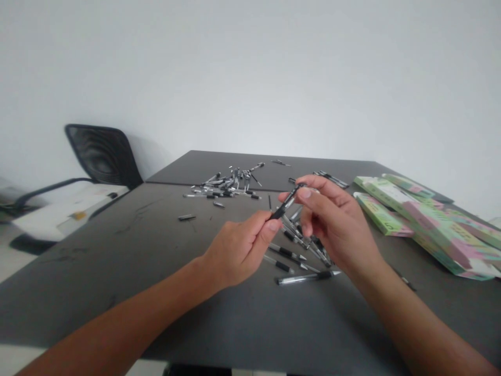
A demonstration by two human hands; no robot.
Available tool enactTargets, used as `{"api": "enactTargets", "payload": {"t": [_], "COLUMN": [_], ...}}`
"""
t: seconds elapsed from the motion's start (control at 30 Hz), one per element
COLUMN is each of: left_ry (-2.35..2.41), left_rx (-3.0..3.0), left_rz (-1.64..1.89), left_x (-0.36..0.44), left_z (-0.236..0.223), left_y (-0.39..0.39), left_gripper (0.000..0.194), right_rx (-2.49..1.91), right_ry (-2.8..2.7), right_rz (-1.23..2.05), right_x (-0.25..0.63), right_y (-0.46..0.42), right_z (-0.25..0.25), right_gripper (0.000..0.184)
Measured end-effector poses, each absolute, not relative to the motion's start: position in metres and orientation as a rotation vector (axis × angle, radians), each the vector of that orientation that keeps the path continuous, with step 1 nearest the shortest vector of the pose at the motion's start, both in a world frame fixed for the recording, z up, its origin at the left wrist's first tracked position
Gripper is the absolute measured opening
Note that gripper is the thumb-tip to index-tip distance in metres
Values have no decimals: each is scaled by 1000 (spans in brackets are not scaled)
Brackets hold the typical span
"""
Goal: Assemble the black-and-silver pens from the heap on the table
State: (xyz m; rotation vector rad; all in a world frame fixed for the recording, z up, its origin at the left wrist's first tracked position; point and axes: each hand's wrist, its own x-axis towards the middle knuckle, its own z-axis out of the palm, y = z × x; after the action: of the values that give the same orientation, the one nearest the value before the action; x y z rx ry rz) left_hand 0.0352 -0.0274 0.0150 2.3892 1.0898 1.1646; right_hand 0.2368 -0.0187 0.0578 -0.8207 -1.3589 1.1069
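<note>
Head view, left to right. A black mesh-backed office chair (pixel 102 155) is standing beyond the left edge of the dark grey worktop (pixel 97 271). A short black pen part (pixel 187 217) is lying by itself on the worktop, and beyond it a heap of clear-barrelled pens (pixel 227 187) is lying crisscrossed toward the far side. A single pen (pixel 282 163) is lying apart near the far edge. Your left hand (pixel 238 250) is pinching the lower end of a slim black-gripped pen (pixel 285 203) between thumb and forefinger, while your right hand (pixel 332 224) is holding its upper end with thumb and fingers. The hands are together, both clamped on this one pen, which is tilted above the worktop in the space between them. Beneath your right hand, a second scatter of pens (pixel 301 235) is lying in a loose heap, and a lone clear-barrelled pen (pixel 305 279) is resting just below it, near your right wrist. At far right, overlapping green and pink printed cartons (pixel 426 230) are lying on the worktop, well apart from your hands.
</note>
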Motion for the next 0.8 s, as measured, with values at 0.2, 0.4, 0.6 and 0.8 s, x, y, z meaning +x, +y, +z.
{"api": "enactTargets", "payload": {"t": [0.2,0.4,0.6,0.8], "left_ry": [1082,1094,1099,1113], "left_rx": [2313,2294,2349,2397], "left_rz": [1179,1172,1180,1165], "left_x": [37,37,34,32], "left_z": [12,16,15,14], "left_y": [-28,-27,-21,-15], "left_gripper": [39,38,36,34], "right_rx": [-813,-868,-919,-897], "right_ry": [-1488,-1553,-1578,-1630], "right_rz": [842,373,265,279], "right_x": [236,236,234,236], "right_y": [-20,-19,-17,-15], "right_z": [53,43,34,30], "right_gripper": [24,21,25,27]}}
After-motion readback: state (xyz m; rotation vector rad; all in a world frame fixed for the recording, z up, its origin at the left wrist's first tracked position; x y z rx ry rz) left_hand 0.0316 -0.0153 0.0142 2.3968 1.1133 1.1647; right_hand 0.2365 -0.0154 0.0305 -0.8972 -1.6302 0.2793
